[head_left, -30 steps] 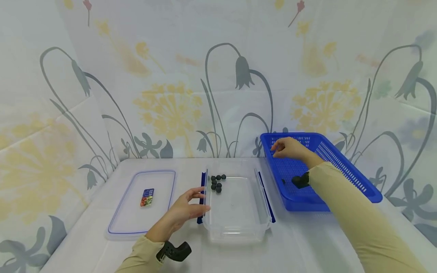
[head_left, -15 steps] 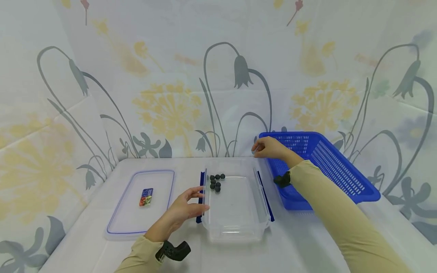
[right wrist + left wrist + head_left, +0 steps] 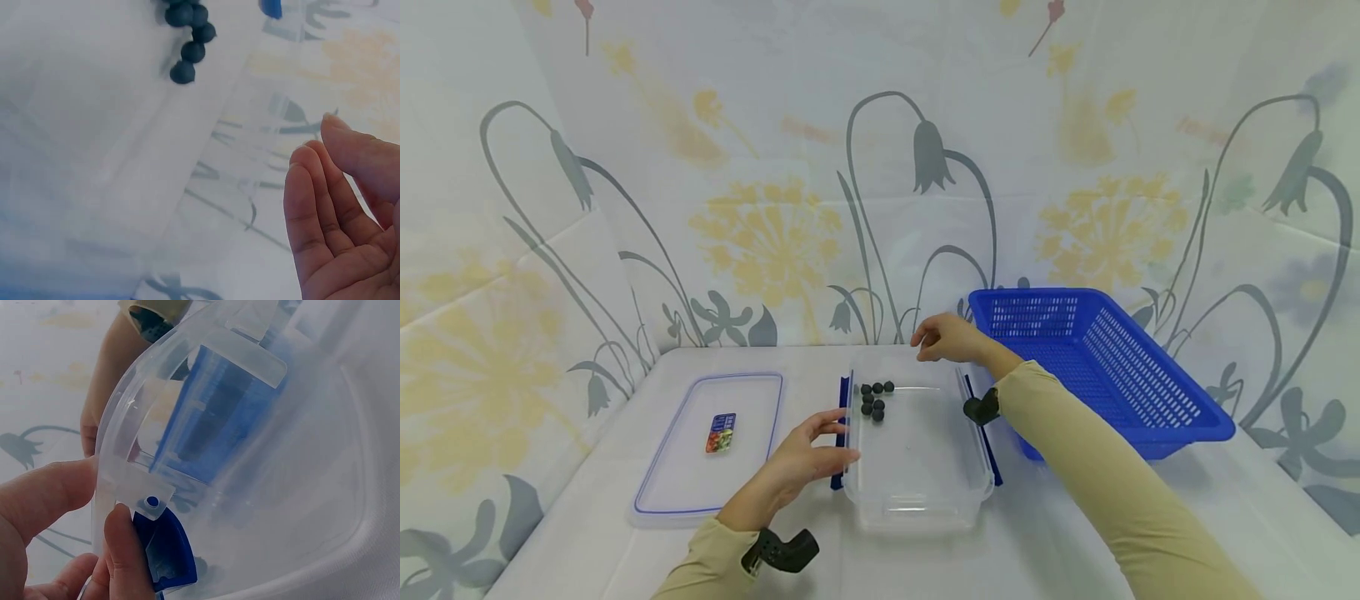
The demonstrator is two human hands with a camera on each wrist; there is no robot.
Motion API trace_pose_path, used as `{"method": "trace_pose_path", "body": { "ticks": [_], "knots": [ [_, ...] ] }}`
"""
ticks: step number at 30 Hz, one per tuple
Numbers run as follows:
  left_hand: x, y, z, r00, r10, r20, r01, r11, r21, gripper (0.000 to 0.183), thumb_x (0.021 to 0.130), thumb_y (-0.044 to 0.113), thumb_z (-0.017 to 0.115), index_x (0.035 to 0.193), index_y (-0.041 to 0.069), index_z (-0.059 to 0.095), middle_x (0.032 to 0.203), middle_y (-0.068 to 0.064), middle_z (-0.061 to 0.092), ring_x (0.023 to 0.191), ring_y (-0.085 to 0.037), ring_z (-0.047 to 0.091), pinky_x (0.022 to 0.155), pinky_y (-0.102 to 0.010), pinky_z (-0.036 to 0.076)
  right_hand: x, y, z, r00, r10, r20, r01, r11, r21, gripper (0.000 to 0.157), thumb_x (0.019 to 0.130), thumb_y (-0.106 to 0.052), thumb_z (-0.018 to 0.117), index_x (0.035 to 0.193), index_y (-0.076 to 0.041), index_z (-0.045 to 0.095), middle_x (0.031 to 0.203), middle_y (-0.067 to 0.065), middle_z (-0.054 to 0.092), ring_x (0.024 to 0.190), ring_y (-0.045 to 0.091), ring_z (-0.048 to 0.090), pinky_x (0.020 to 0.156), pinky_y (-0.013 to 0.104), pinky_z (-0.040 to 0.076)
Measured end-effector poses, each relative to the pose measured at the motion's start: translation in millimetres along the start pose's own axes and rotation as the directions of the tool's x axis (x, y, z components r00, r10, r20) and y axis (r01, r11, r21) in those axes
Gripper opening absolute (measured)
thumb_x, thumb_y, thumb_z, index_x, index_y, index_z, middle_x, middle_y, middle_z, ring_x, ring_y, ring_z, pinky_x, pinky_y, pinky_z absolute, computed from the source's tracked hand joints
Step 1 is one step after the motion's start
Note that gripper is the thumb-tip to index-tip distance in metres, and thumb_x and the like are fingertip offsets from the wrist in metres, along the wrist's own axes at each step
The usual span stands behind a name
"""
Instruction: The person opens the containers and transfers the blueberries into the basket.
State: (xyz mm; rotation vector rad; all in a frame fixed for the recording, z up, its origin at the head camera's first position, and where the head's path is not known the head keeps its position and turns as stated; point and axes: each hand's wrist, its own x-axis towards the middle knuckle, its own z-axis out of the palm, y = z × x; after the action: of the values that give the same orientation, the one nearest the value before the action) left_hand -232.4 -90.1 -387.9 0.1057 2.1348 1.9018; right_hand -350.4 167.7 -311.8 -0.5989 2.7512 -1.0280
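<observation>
In the head view, my left hand (image 3: 805,462) holds the left rim of a clear plastic container (image 3: 917,510). Its thumb and a finger close on the rim beside a blue side latch (image 3: 165,550) in the left wrist view. Several small dark balls (image 3: 877,406), some with a tiny nub, lie in the container's far left corner. My right hand (image 3: 953,337) hovers above the container's far right edge. Its fingers are bent with the thumb close to the fingertips (image 3: 301,164); I cannot tell whether something small sits between them.
A blue perforated basket (image 3: 1195,412) stands right of the container, partly behind my right sleeve. To the left lies a clear lid (image 3: 673,483) with a blue seal and a colourful label (image 3: 720,433). A flower-printed cloth (image 3: 790,167) hangs behind the white table.
My right hand has moved left out of the blue basket to above the container's far right edge. The left hand and the dark balls stay where they were.
</observation>
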Motion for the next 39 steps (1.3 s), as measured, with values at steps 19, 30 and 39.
{"method": "trace_pose_path", "body": {
  "ticks": [19,30,39],
  "knots": [
    [3.1,-1.3,-2.8,0.999,0.003,0.039,-0.003,1.000,-0.009,0.071,0.078,0.009,0.075,0.139,0.006,0.038,0.128,-0.017,0.042,0.096,-0.023,0.058,0.083,-0.034,0.052,17.7,-9.7,73.6,0.992,-0.023,0.120,0.019,0.999,0.039,0.018,0.079,-0.001,0.070,0.097,0.001,0.066,0.076,0.002,0.060,0.069,0.014,0.054,0.062,0.024,0.046],
    [2.2,-0.2,-1.7,0.999,0.018,0.039,-0.018,1.000,-0.025,0.069,0.078,0.004,0.074,0.139,0.006,0.040,0.127,-0.017,0.042,0.092,-0.021,0.058,0.083,-0.036,0.052,15.8,-6.9,86.6,0.986,-0.038,0.161,0.051,0.996,-0.074,0.016,0.077,0.003,0.072,0.091,-0.003,0.068,0.075,-0.001,0.058,0.069,0.012,0.051,0.060,0.022,0.045],
    [1.6,-0.9,-1.8,0.999,0.019,0.028,-0.018,1.000,-0.019,0.070,0.078,0.003,0.074,0.139,0.006,0.040,0.127,-0.016,0.043,0.092,-0.021,0.058,0.082,-0.036,0.052,16.7,-1.5,92.8,0.984,0.007,0.178,0.022,0.987,-0.160,0.020,0.074,0.005,0.072,0.090,-0.007,0.069,0.079,0.001,0.057,0.073,0.014,0.051,0.063,0.023,0.047]
  ]
}}
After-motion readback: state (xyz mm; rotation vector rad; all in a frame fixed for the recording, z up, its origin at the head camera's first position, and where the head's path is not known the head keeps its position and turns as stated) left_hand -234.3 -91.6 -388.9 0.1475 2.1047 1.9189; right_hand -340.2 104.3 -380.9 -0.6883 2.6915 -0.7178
